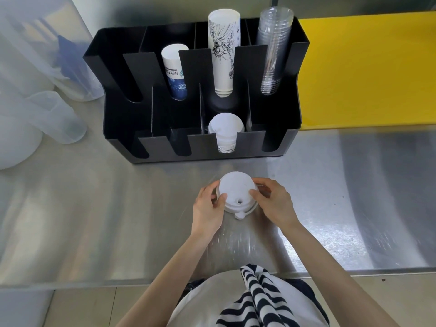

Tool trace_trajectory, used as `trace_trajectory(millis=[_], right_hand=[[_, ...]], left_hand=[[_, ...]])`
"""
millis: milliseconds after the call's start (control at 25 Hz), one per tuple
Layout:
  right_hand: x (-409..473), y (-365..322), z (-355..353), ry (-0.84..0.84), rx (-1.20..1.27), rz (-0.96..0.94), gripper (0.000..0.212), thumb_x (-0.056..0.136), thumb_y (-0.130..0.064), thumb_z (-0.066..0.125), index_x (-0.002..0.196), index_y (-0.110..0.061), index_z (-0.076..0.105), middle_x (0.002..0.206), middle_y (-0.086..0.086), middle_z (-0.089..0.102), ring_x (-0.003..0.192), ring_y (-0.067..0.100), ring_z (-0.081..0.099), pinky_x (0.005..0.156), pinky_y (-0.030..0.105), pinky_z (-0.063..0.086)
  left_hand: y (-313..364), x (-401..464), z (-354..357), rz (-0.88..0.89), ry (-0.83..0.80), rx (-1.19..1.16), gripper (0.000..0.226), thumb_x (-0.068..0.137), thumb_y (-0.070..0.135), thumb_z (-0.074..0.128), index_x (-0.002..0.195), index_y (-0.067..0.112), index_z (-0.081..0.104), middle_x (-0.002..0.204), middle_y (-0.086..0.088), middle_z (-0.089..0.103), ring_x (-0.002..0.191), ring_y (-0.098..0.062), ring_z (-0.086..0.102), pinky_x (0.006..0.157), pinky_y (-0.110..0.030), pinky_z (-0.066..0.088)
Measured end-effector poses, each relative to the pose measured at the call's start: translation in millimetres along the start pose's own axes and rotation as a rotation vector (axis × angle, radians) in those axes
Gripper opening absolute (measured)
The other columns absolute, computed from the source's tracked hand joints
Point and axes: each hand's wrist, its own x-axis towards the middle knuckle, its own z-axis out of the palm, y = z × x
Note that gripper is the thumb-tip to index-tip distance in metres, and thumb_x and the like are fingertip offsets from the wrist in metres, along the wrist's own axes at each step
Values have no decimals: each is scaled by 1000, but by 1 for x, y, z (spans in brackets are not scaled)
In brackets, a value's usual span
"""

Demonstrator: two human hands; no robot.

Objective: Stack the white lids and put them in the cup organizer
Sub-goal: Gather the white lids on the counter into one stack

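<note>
A stack of white lids with a small sip hole stands on the steel counter just in front of the black cup organizer. My left hand grips its left rim and my right hand grips its right rim. Another stack of white lids sits in the organizer's front row, in the third slot from the left. The other front slots look bare.
The organizer's back row holds blue-printed paper cups, tall drawn-pattern paper cups and clear plastic cups. Translucent plastic jugs stand at the left. A yellow board lies at the right. The steel counter ends near my body.
</note>
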Motion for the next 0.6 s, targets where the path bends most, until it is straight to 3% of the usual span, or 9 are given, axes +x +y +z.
trace_trajectory(millis=[120, 200, 320, 440, 600], right_hand=[[-1, 0, 0, -7, 23, 6, 26, 82, -14, 59, 108, -16, 59, 110, 4, 59, 89, 13, 54, 66, -5, 37], [-3, 0, 1, -8, -8, 1, 26, 84, -17, 57, 110, -16, 57, 105, 0, 56, 88, 11, 52, 62, -9, 32], [-5, 3, 1, 18, -66, 17, 25, 86, -25, 52, 108, -15, 59, 105, 5, 56, 87, 15, 53, 64, 3, 32], [-6, 5, 2, -7, -116, 34, 27, 88, -27, 49, 109, -15, 59, 113, 11, 56, 91, 18, 53, 69, 11, 28], [-7, 2, 4, 6, -71, 57, 26, 87, -24, 50, 109, -14, 60, 113, 12, 58, 81, 12, 48, 60, -1, 32]], left_hand=[[1, 2, -2, -11, -18, 5, 34, 87, 15, 53, 120, 16, 51, 125, -7, 53, 93, -13, 54, 67, -2, 33], [1, 3, -5, -64, -40, 29, 39, 87, 20, 54, 125, 14, 46, 129, -7, 50, 99, -15, 54, 71, -5, 31], [0, 3, -7, -138, -74, 84, 44, 87, 30, 52, 126, 11, 44, 128, -7, 47, 108, -17, 53, 82, -17, 33], [1, 4, -6, -134, -100, 131, 30, 88, 30, 49, 105, 7, 57, 115, -13, 54, 101, -24, 55, 80, -23, 34], [4, 2, -4, -126, -96, 109, 24, 88, 26, 49, 97, 7, 60, 109, -14, 57, 94, -24, 55, 79, -25, 35]])
